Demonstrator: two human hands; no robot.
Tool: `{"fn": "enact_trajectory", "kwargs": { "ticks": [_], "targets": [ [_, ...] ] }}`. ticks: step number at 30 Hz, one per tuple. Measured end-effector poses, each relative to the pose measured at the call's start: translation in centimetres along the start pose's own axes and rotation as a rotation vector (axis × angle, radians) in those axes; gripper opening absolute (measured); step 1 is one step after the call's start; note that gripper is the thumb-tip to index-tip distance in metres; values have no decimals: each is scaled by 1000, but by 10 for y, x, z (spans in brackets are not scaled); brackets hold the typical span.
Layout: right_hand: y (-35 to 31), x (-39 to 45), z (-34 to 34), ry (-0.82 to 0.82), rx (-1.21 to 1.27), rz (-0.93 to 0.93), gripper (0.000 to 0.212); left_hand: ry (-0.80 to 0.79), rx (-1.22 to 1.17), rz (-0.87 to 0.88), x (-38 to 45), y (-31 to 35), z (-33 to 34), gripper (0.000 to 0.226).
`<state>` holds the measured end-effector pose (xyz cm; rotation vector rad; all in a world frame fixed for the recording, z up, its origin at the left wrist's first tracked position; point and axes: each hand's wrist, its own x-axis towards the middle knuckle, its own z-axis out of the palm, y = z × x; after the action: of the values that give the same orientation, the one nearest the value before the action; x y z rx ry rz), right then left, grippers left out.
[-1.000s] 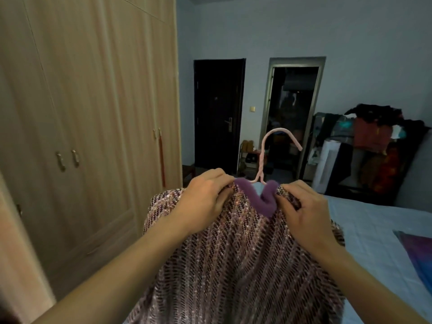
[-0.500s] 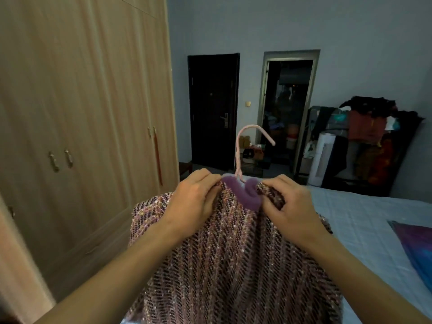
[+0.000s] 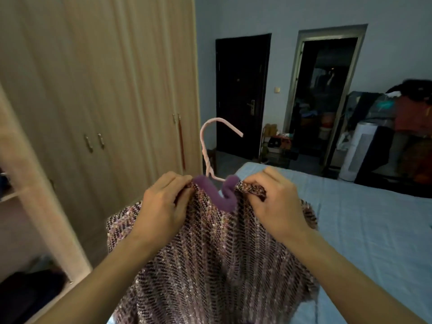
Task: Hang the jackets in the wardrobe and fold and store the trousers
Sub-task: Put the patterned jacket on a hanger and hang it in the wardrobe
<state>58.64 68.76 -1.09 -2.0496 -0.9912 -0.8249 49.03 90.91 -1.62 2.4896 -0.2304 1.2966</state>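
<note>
A purple-pink woven jacket [image 3: 210, 265] with a solid purple collar [image 3: 219, 195] hangs in front of me on a pink hanger [image 3: 208, 146], whose hook sticks up above the collar. My left hand [image 3: 163, 206] pinches the jacket's left shoulder beside the collar. My right hand [image 3: 278, 202] grips the right shoulder. The wooden wardrobe [image 3: 105, 90] stands to the left with its tall doors closed; at the far left an open compartment [image 3: 18, 230] with shelves shows.
A bed with a light blue sheet [image 3: 362, 230] fills the right. A dark closed door [image 3: 240, 94] and an open doorway [image 3: 325, 101] lie ahead. A rack piled with clothes [image 3: 402, 127] stands at the right wall.
The view has swung left, toward the wardrobe, and an open compartment now shows at the far left. Both hands keep their grip on the jacket's shoulders.
</note>
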Motion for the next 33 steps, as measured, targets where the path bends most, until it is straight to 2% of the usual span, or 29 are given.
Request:
{"fn": "enact_trajectory", "kwargs": {
  "ticks": [11, 15, 22, 28, 33],
  "targets": [
    [-91, 19, 84, -33, 78, -144, 24, 114, 116, -170, -60, -66, -83, 14],
    [-155, 34, 134, -15, 80, -217, 25, 154, 82, -297, -86, -111, -142, 30],
    [-260, 55, 223, 16, 132, -335, 30, 209, 195, -245, -133, -187, -242, 36],
    [-321, 57, 290, -9, 233, -429, 39, 309, 375, -164, -174, -241, -293, 19],
    [-356, 77, 344, -50, 356, -468, 35, 321, 556, -195, -183, -281, -326, 12]
  ]
}}
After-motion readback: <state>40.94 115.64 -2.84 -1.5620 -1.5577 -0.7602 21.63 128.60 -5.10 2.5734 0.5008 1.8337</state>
